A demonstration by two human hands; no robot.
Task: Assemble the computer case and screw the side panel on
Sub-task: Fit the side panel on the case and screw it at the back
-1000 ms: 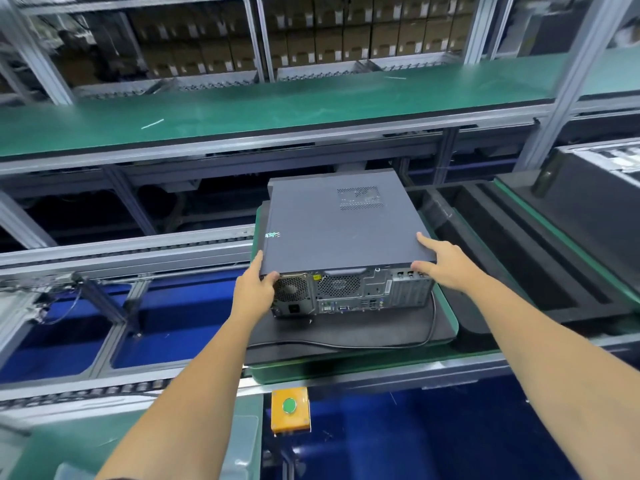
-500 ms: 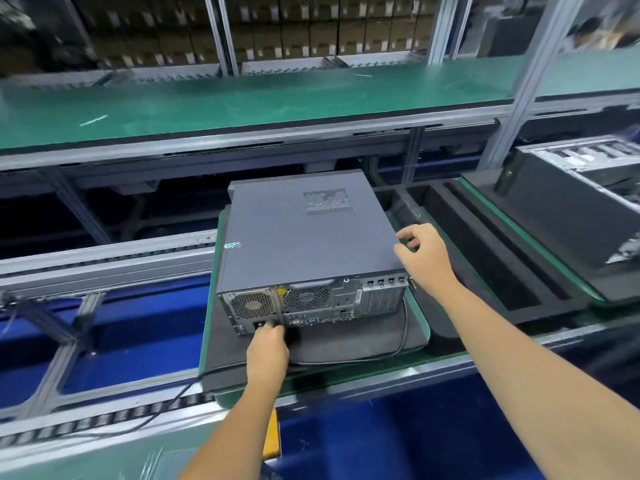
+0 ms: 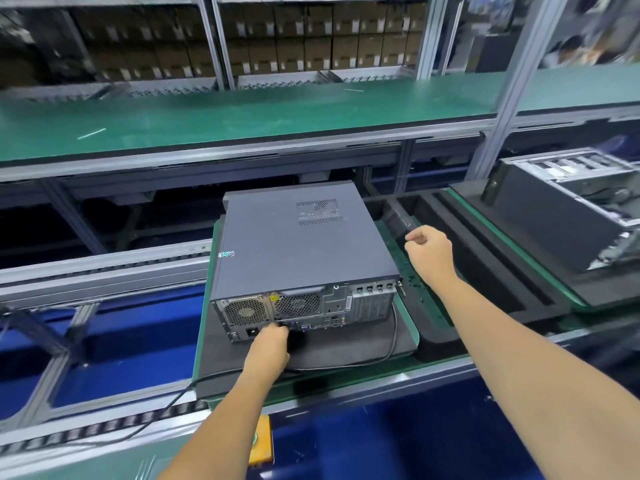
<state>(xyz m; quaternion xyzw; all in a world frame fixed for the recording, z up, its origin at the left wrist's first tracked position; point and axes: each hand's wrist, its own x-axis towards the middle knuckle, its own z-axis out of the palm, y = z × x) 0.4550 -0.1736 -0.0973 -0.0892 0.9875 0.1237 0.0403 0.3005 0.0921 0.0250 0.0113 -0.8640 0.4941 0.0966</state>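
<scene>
— Moved since half a second ago: right hand (image 3: 431, 252) lifted clear of the case's right edge, left hand (image 3: 268, 344) kept at the rear panel.
— Fingers on the right?
— Loosely curled, holding nothing, hovering just beside the dark grey rectangular metal computer case (image 3: 301, 251), not touching.
— And the left?
— Pressed against the lower rear ports, fingers curled round something dark there, apparently the plug of the thin black cable (image 3: 391, 344); hard to tell for certain, fingertips hidden.
— Whereabouts of the case?
— Lying flat on a black foam pad (image 3: 346, 348) over a green-edged pallet (image 3: 410, 327), rear fans and slots facing the camera, flat grey side panel (image 3: 294, 244) on top with a perforated vent near the far corner.
— Anything alongside?
— Black foam tray with long slots (image 3: 485, 261) to the right, then a second, open grey chassis (image 3: 568, 216). Yellow button box (image 3: 261, 441) below the conveyor rail. Long green workbench (image 3: 242, 116) behind.
</scene>
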